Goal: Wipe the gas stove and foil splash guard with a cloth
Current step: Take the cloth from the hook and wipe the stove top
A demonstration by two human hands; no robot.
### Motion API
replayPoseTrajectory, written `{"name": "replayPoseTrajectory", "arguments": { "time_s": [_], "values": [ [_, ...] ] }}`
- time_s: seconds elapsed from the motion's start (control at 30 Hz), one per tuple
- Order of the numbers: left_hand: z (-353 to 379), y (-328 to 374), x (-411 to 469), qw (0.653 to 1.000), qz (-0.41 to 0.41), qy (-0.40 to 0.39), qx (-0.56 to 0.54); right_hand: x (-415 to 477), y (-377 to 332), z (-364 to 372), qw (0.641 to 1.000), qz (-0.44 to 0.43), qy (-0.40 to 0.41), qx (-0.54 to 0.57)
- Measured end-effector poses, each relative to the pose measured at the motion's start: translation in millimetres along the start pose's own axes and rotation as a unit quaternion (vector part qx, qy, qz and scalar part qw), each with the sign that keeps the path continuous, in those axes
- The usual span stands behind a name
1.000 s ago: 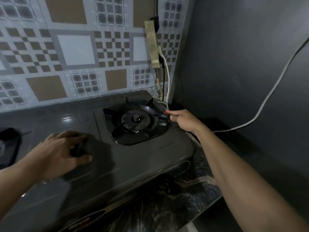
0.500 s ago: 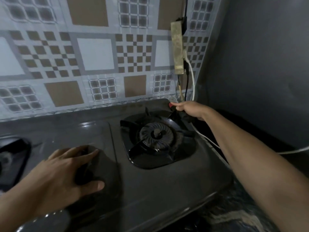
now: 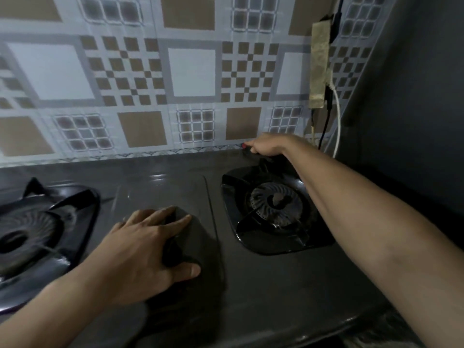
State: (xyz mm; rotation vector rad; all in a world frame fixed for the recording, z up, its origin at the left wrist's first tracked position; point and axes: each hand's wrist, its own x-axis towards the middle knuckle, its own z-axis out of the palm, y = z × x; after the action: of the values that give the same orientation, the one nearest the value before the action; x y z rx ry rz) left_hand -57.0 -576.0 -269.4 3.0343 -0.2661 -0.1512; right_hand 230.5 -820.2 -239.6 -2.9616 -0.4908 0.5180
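While the left hand (image 3: 148, 244) lay flat on the middle of the stove (image 3: 263, 285), its fingers were spread wide and it held nothing. It pressed down on the smooth grey top between the two burners. The right hand (image 3: 267, 146) reached far back, to the rear edge of the stove, just where the stove met the guard (image 3: 190, 71). That hand was curled nearly closed around something dark, with a small red bit (image 3: 243, 145) poking out by the fingertips. It was too dim to tell if that dark thing was the cloth, so I cannot say where the cloth was. The right arm crossed over the right burner (image 3: 275, 204), which sat in a black, shiny tray. The left burner (image 3: 30, 227) showed at the left side, partly cut off by the edge of the view. The guard stood straight up behind the stove and was covered in brown, white and grey squares. On its right end hung a long, dirty power strip (image 3: 319, 64), with a white cord (image 3: 337, 116) and a black cord dropping down from it. A dark grey wall (image 3: 406, 96) stood to the right. A bit of dark, marbled table (image 3: 386, 330) peeked out at the bottom right corner.
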Motion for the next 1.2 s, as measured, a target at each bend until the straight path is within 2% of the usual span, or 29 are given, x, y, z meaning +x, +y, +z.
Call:
{"name": "replayPoseTrajectory", "arguments": {
  "time_s": [0.2, 0.37, 0.53, 0.63, 0.83, 1.0, 1.13, 1.2],
  "values": [
    [0.4, 0.6, -2.5, 1.000, 0.000, 0.002, -0.004, 13.2, -48.6, -2.6, 0.998, 0.021, -0.033, -0.039],
    [-0.2, 0.7, -3.1, 1.000, 0.003, 0.002, -0.013, 1.8, -48.8, -3.8, 0.999, 0.022, -0.002, -0.029],
    [-0.9, 1.1, -3.7, 1.000, 0.005, -0.001, -0.019, -3.7, -70.3, 9.2, 0.997, 0.020, 0.001, -0.078],
    [0.7, -0.8, -3.1, 1.000, 0.006, -0.004, -0.019, -3.6, -77.5, 0.8, 0.999, -0.009, -0.002, -0.050],
    [7.4, -2.4, -1.2, 0.999, 0.007, 0.012, -0.029, -2.7, -117.5, 15.4, 0.990, -0.131, 0.023, 0.044],
    [7.7, -2.9, -3.0, 0.999, 0.007, 0.023, -0.033, -3.0, -144.9, 30.8, 0.979, -0.178, 0.059, 0.085],
    [1.0, -7.1, -5.6, 0.999, 0.021, 0.019, -0.047, -7.6, -149.7, 41.7, 0.990, -0.113, 0.069, 0.051],
    [-4.2, -13.9, -8.2, 0.995, 0.031, 0.032, -0.092, -11.5, -158.4, 49.3, 0.992, -0.088, 0.070, 0.064]
  ]
}}
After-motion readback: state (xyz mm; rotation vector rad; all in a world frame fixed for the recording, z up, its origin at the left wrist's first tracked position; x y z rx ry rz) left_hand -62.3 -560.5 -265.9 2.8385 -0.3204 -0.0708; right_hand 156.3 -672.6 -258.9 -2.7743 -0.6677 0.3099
